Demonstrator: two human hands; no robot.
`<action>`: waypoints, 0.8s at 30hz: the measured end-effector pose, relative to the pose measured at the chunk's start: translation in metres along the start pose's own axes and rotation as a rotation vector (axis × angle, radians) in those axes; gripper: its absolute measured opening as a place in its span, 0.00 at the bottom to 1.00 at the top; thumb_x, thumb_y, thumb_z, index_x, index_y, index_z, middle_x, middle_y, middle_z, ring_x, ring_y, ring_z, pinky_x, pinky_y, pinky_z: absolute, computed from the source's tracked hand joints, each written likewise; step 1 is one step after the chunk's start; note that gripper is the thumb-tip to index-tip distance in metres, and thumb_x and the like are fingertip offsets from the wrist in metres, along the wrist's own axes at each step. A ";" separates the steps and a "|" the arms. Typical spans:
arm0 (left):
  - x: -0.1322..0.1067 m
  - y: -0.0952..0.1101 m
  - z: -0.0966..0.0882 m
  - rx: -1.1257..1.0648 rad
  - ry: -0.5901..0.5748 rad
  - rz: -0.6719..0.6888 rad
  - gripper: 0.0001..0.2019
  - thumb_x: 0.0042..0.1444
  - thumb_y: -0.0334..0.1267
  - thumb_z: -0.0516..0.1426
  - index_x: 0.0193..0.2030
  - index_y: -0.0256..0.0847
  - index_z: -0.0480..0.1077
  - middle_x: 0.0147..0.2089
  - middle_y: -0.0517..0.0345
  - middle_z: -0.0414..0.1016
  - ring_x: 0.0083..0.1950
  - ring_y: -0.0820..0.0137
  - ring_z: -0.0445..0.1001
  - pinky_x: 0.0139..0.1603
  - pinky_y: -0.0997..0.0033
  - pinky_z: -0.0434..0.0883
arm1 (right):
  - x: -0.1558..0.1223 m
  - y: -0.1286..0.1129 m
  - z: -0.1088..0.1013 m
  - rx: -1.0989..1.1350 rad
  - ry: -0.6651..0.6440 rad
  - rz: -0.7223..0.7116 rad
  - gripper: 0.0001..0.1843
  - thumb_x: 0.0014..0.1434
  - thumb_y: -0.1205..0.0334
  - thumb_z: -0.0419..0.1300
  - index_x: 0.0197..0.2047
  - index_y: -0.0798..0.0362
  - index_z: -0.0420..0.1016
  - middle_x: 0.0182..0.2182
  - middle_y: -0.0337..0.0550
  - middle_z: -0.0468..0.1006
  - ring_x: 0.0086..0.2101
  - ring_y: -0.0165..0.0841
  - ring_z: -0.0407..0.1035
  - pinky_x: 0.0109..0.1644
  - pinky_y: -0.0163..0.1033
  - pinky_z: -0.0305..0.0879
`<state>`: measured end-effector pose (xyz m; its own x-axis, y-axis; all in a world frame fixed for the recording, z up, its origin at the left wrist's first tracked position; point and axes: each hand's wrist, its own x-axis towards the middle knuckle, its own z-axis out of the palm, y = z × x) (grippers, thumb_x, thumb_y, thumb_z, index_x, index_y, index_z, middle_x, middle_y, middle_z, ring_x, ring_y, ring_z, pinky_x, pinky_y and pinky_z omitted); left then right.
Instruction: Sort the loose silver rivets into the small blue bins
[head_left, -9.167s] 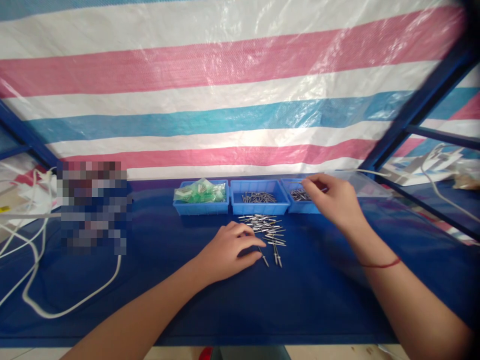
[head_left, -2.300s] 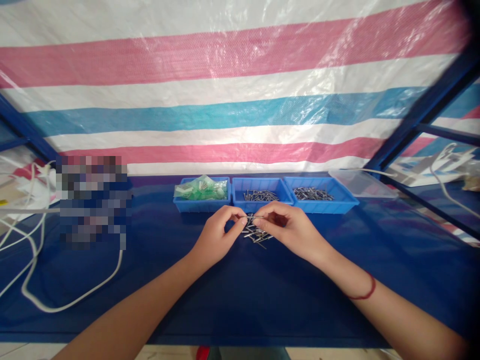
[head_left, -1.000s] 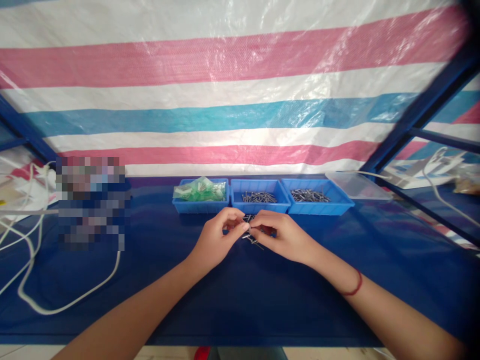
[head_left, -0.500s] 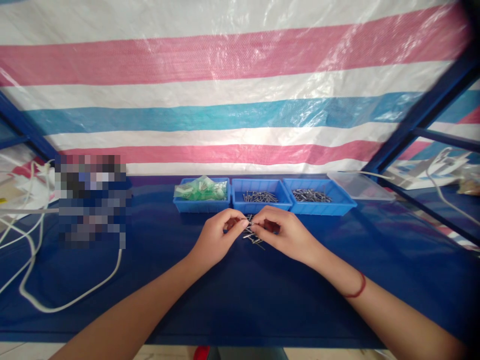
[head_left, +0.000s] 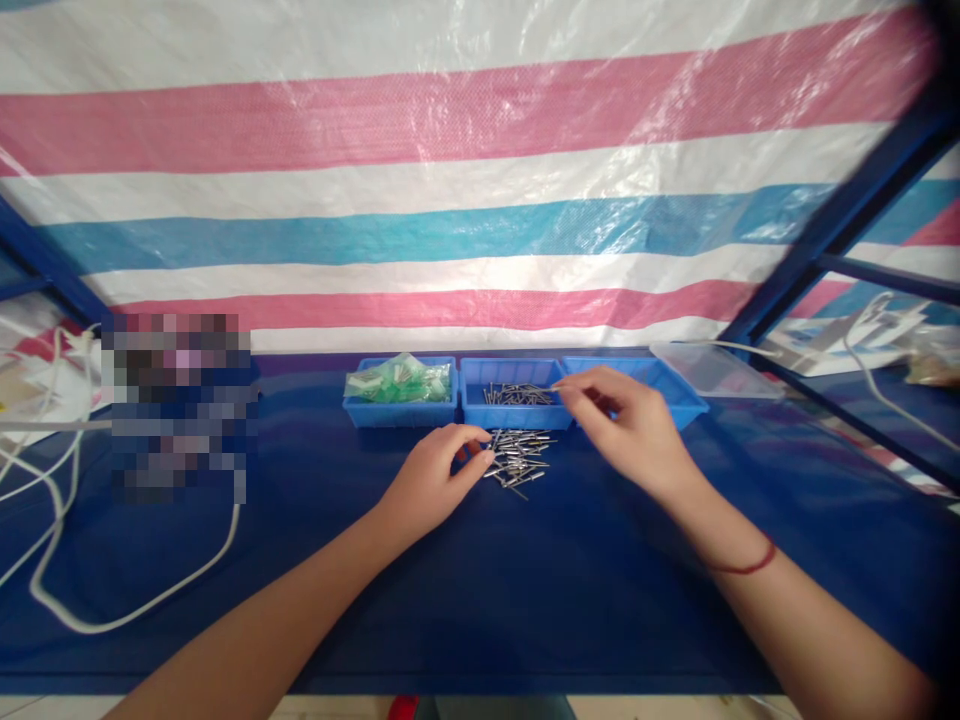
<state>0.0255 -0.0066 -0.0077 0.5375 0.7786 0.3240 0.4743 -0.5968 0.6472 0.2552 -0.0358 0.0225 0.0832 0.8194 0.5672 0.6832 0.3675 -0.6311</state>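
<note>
One striped sheet (head_left: 450,230) hangs behind the blue table (head_left: 480,600). On the table's far side stand three bins in a row: the left bin (head_left: 401,414), the middle bin (head_left: 521,416) and the right bin (head_left: 679,400).

The right hand (head_left: 630,430) is over the side where the middle and right bins meet, and it hides most of the right bin's inside. Its thumb and forefinger come nearly together; I cannot tell whether they pinch anything. A loose pinch there could let a small part drop into the wrong bin, and a low wrist could nudge the right bin.

The left hand (head_left: 435,475) rests at the left edge of the pile (head_left: 517,455), thumb and forefinger slightly parted, with nothing clearly held.

A green bag (head_left: 401,380) fills the left bin and rises above its rim, so a brush from a sleeve or arm might tip it out.

Smallest are the metal rivets: the pile lies on the table just in front of the middle bin, and more rivets (head_left: 517,395) lie inside that bin. Crossed as they are, lifting one could drag or scatter its neighbours.
</note>
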 end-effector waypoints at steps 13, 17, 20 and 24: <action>0.000 -0.007 0.002 0.289 -0.172 0.072 0.09 0.61 0.40 0.53 0.39 0.44 0.75 0.40 0.56 0.73 0.42 0.66 0.71 0.40 0.68 0.63 | 0.011 0.030 -0.012 -0.383 0.017 -0.060 0.12 0.59 0.59 0.55 0.40 0.54 0.77 0.30 0.45 0.76 0.28 0.35 0.68 0.34 0.40 0.63; 0.000 -0.005 0.001 0.302 -0.152 0.092 0.10 0.63 0.39 0.51 0.39 0.42 0.73 0.41 0.56 0.72 0.44 0.66 0.71 0.42 0.67 0.64 | -0.003 0.000 0.008 -0.151 -0.297 -0.226 0.09 0.60 0.60 0.55 0.37 0.52 0.76 0.33 0.44 0.76 0.31 0.33 0.70 0.37 0.38 0.65; -0.001 -0.004 0.002 0.210 -0.096 0.076 0.10 0.64 0.38 0.49 0.39 0.41 0.70 0.41 0.56 0.72 0.43 0.67 0.71 0.43 0.68 0.65 | -0.012 -0.010 0.021 -0.054 -0.434 -0.272 0.07 0.58 0.61 0.58 0.38 0.52 0.76 0.34 0.44 0.75 0.35 0.34 0.70 0.40 0.39 0.65; -0.001 -0.003 0.006 0.012 0.000 0.020 0.08 0.64 0.38 0.49 0.40 0.40 0.67 0.38 0.57 0.71 0.40 0.69 0.71 0.42 0.71 0.66 | -0.018 -0.014 0.031 0.120 -0.384 -0.166 0.06 0.58 0.60 0.59 0.35 0.52 0.75 0.30 0.42 0.73 0.28 0.30 0.65 0.33 0.37 0.63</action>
<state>0.0275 -0.0072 -0.0137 0.5466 0.7667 0.3367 0.4723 -0.6144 0.6321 0.2220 -0.0415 0.0048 -0.3118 0.8409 0.4424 0.5737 0.5377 -0.6179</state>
